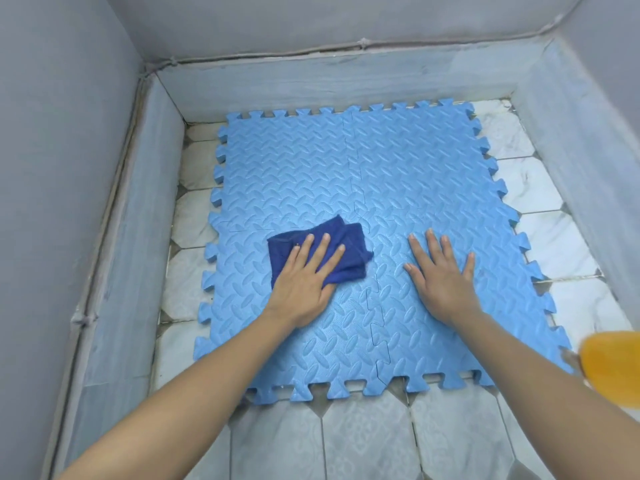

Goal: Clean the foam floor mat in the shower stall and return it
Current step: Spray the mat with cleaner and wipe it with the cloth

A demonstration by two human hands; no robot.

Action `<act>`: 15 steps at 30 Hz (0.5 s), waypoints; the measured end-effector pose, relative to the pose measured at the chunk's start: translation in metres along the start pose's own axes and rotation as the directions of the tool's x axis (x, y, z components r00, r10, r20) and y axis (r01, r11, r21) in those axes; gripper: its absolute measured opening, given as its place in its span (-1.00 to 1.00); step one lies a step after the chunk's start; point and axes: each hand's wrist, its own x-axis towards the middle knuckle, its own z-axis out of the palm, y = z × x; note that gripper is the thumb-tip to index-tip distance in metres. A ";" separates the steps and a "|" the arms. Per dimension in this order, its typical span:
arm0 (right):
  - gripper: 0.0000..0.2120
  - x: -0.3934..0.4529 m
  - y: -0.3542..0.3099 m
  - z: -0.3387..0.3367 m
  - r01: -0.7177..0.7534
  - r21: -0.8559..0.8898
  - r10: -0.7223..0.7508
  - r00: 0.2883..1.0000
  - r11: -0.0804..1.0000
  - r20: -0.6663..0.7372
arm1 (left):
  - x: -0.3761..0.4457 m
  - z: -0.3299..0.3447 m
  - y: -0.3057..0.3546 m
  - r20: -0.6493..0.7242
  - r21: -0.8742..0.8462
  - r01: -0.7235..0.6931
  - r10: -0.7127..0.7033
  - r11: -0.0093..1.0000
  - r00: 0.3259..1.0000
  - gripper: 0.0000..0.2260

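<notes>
Wiping foam mat (398,188): light, floppy, seams may part. Left hand (300,285) flat on cloth (349,244), right hand (444,278) splayed bare; lift near edge, tiled floor (367,441).

The foam floor mat (398,174) is lying flat on the tiled shower floor (363,441) — light blue, made of interlocking puzzle tiles joined at seams, with toothed edges all round and a raised leaf-like pattern. It is sitting nearer the left wall, leaving pale tile showing on every side. A folded dark blue cloth (346,244) is resting on its surface, left of the centre seam — lying flat against the foam.
</notes>
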 end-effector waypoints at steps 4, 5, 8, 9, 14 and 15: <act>-0.50 -0.007 0.030 -0.003 -0.008 0.207 0.044 0.984 0.978 -0.171 | 0.028 -0.002 0.004 -0.041 -0.043 0.122 -0.124 0.992 0.991 -0.46; -0.53 -0.010 0.047 -0.003 -0.060 0.189 0.102 0.970 0.980 -0.221 | 0.039 -0.006 -0.002 -0.055 -0.081 0.214 -0.219 0.974 0.974 -0.48; -0.53 -0.018 0.097 -0.005 -0.180 0.134 0.210 0.941 0.975 -0.267 | 0.075 -0.017 -0.012 -0.047 -0.153 0.383 -0.394 0.911 0.918 -0.51; -0.52 -0.020 0.106 -0.005 -0.166 0.133 0.196 0.944 0.977 -0.264 | 0.088 -0.019 -0.009 -0.047 -0.153 0.377 -0.388 0.913 0.920 -0.51; -0.51 -0.022 0.110 0.004 -0.178 0.251 0.270 0.873 0.952 -0.406 | 0.140 -0.012 0.052 -0.040 -0.090 0.108 -0.112 0.990 0.993 -0.51; -0.49 -0.023 0.111 0.005 -0.227 0.255 0.320 0.848 0.940 -0.424 | 0.140 -0.007 0.070 -0.031 -0.060 0.007 -0.009 0.998 0.999 -0.50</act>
